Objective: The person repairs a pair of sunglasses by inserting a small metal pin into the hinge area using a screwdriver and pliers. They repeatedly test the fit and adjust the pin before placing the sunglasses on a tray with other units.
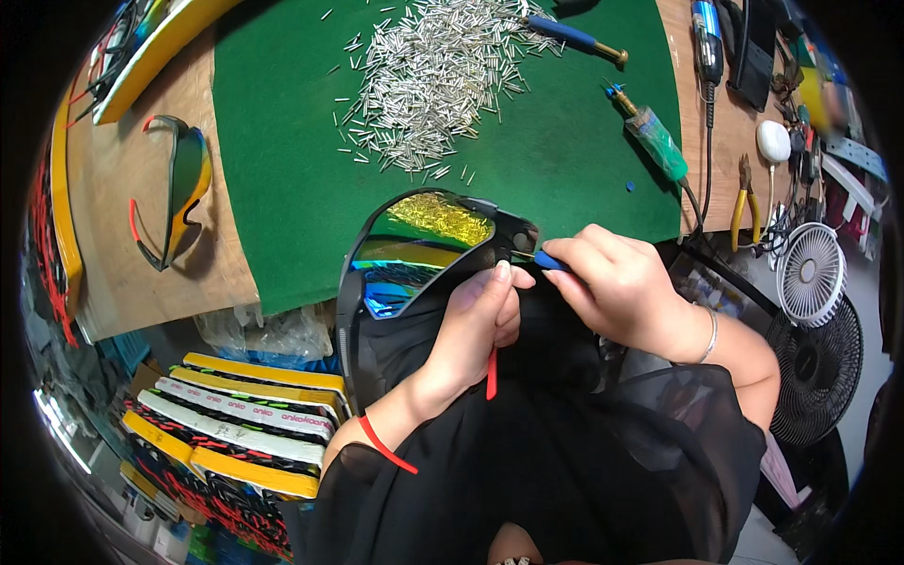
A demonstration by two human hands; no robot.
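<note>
- Just over the near edge of the green mat (273,217), up against my black clothes, here are the wraparound sunglasses (414,250), mirrored lens tilted up, 2 red-tipped arms hanging down.
- My left hand (482,306) has them pinched at the lens corner, thumb on top, fingers curled beneath.
- My right hand (612,287) is closed round a small blue-handled driver (551,261), its thin metal tip at the hinge corner, right by my left thumb.
- So, hinge work, I'd judge: driver to the joint, though my fingers hide exactly where the tip seats.
- The next move calls for a firm left pinch, a straight tip and a small, careful twist, clear of the lens.
- Beyond, on the mat: a heap of silver pins (428,85), a longer blue-handled tool (570,36) at its edge, and a green-handled tool (659,146) to the right.
- Farther out: 1 more pair of sunglasses (193,179) at left, yellow-handled pliers (746,207) and a white fan (810,273) at right.
</note>
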